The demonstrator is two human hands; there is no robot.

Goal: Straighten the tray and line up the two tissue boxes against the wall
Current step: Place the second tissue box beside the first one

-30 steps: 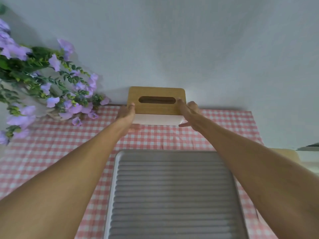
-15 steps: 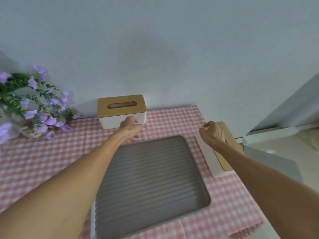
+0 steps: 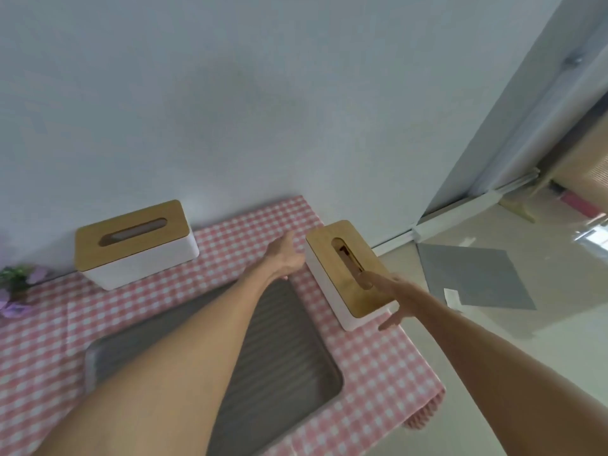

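Note:
Two white tissue boxes with wooden lids stand on the pink checked tablecloth [image 3: 230, 251]. The first tissue box [image 3: 135, 243] sits against the wall at the left. The second tissue box [image 3: 348, 274] lies near the table's right edge, its long side pointing away from the wall. My left hand [image 3: 284, 258] is open, fingers stretched beside that box's far left corner. My right hand [image 3: 394, 297] is open at its near right end, fingers over the lid and thumb below the corner. The grey ribbed tray [image 3: 283, 353] lies under my left forearm.
Purple flowers [image 3: 18, 284] stand at the far left by the wall. Right of the table the floor drops away, with a grey mat [image 3: 473, 278] and a door frame [image 3: 513, 133] beyond.
Both hands left the first box at the wall. The view swung right, and both hands have reached the second box at the table's right edge, opening around it.

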